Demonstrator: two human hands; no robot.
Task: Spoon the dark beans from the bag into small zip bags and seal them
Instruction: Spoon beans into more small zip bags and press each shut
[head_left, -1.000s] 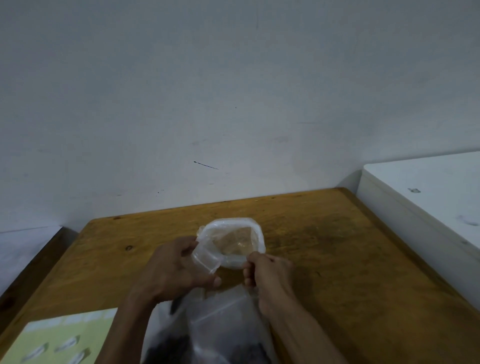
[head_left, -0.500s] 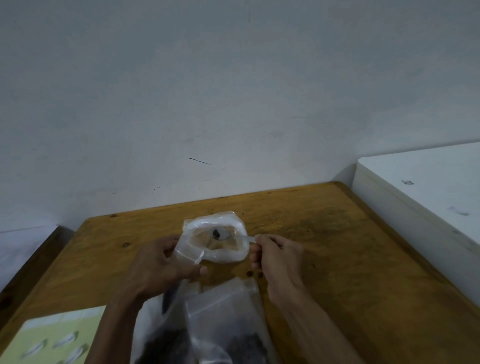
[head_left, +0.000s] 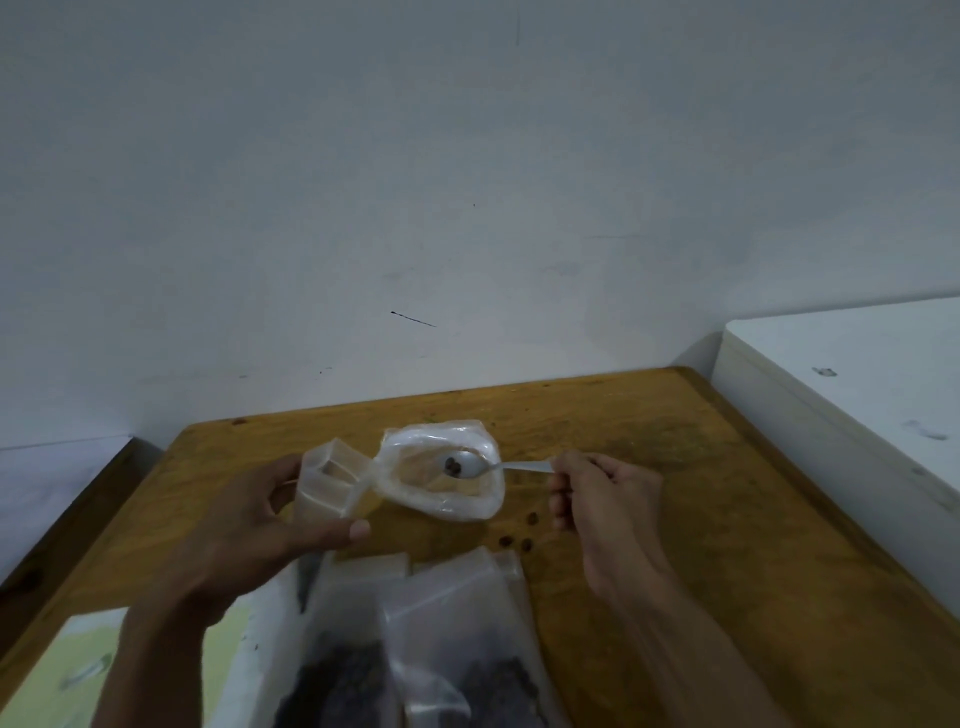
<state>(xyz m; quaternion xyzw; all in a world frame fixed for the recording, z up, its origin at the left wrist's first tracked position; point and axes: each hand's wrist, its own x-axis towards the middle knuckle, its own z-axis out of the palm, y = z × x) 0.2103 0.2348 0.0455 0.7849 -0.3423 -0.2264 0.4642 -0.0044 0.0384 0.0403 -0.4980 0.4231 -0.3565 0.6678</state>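
One spoon (head_left: 470, 466), four spilled beans (head_left: 532, 518).

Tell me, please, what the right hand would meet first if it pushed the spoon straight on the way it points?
Probably the far inner wall of the clear bag, since the right hand already has the spoon bowl over its mouth; depth is unclear.

The left hand (head_left: 260, 525) is raised left of the small zip bag (head_left: 332, 480), fingers and thumb curled round it. The right hand (head_left: 602, 499) pinches the spoon (head_left: 485, 466) handle, forearm angled inward.
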